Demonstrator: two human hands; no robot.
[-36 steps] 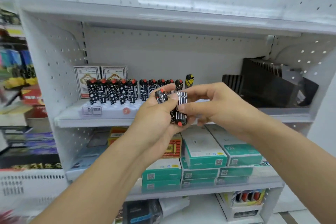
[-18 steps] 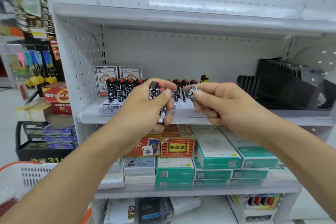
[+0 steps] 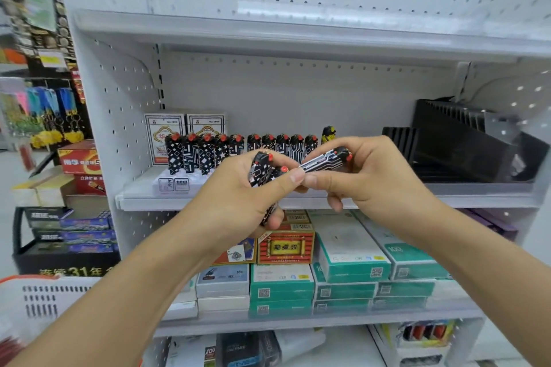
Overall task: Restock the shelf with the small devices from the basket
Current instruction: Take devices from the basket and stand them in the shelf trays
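Observation:
My left hand (image 3: 238, 202) grips a small bunch of black-and-white patterned lighters (image 3: 262, 171) with red caps, in front of the middle shelf. My right hand (image 3: 372, 182) pinches one more such lighter (image 3: 326, 161), tilted almost flat, its red cap pointing right. Behind my hands a row of the same lighters (image 3: 208, 153) stands upright in a white display tray (image 3: 176, 183) on the shelf (image 3: 143, 199). A yellow-and-black lighter (image 3: 328, 134) stands at the row's right end. A white basket (image 3: 38, 298) with an orange rim sits at the lower left.
Two card boxes (image 3: 167, 131) stand behind the lighter row. A black slotted rack (image 3: 465, 143) fills the shelf's right side. Green and white boxes (image 3: 346, 262) are stacked on the shelf below. Key chains and boxes (image 3: 50, 116) crowd the left aisle.
My right hand has drawn one lighter out of the bunch in my left hand and turned it nearly flat, cap to the right. The view has shifted left, showing the basket.

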